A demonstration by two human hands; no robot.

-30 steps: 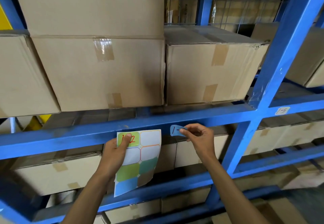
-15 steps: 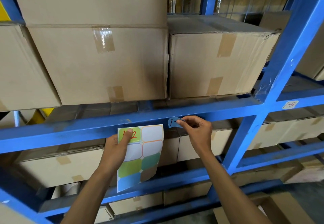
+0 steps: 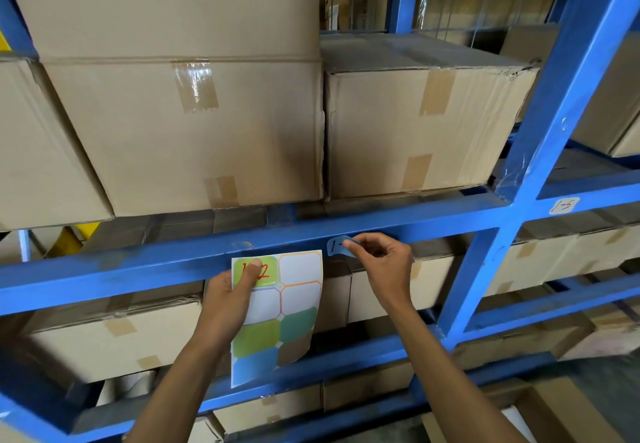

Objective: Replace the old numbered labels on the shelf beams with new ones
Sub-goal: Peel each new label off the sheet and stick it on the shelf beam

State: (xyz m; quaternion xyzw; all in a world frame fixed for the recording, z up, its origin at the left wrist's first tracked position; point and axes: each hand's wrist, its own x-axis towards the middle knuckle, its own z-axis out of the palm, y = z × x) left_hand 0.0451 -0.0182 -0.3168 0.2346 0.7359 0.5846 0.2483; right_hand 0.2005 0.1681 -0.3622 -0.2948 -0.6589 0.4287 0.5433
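My left hand (image 3: 230, 298) holds a sheet of coloured sticker labels (image 3: 294, 304) against the blue shelf beam (image 3: 138, 262), thumb pressed on a green label with red writing (image 3: 266, 271). My right hand (image 3: 384, 262) pinches a small blue label (image 3: 335, 246) marked "1-" at the beam's front, its right end hidden by my fingers. Whether the blue label touches the beam I cannot tell. A white label (image 3: 563, 206) reading "1-5" sticks on the beam to the right of the upright (image 3: 554, 103).
Large taped cardboard boxes (image 3: 194, 123) fill the shelf above the beam, and more boxes (image 3: 114, 338) sit on the shelves below. A blue upright post stands to the right. An open carton (image 3: 540, 411) lies on the floor at bottom right.
My right hand has carried the blue label slightly up and right along the beam. The view has shifted upward a little. My left hand keeps the sheet in the same place.
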